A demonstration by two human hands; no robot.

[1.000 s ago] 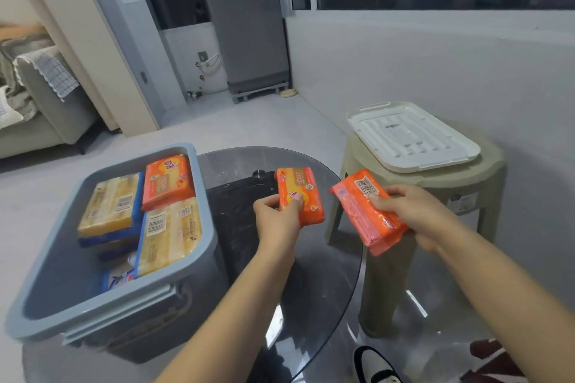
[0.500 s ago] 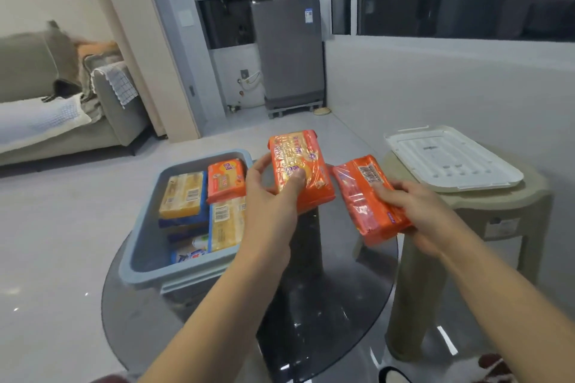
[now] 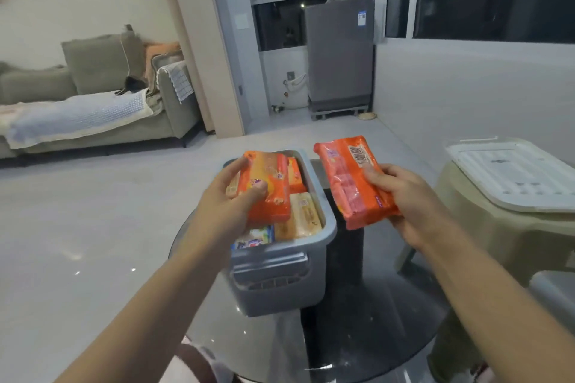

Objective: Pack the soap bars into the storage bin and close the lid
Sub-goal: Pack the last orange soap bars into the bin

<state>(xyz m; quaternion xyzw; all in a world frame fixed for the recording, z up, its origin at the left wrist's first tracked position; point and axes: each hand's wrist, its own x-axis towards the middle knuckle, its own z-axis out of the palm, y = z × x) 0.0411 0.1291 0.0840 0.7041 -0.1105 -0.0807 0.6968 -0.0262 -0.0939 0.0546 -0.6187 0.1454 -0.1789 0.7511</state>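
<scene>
A grey-blue storage bin (image 3: 280, 274) stands on a round glass table (image 3: 357, 336), packed with several wrapped soap bars, among them a yellow bar (image 3: 306, 218) and an orange one (image 3: 295, 177). My left hand (image 3: 227, 202) holds an orange soap bar (image 3: 267, 186) over the open bin. Right of the bin, above the table, my right hand (image 3: 410, 202) grips a second orange soap bar (image 3: 351, 183), barcode side up. The white lid (image 3: 513, 177) lies flat on a beige plastic stool (image 3: 497, 227) at the right.
A grey sofa (image 3: 93, 102) with blankets stands at the back left across an open floor. A grey appliance (image 3: 339, 53) sits by the dark windows at the back. The low wall runs along the right behind the stool.
My left hand has carried its orange bar leftward, from above the table to over the bin. My right hand has raised its bar slightly. The camera has tilted up and turned left.
</scene>
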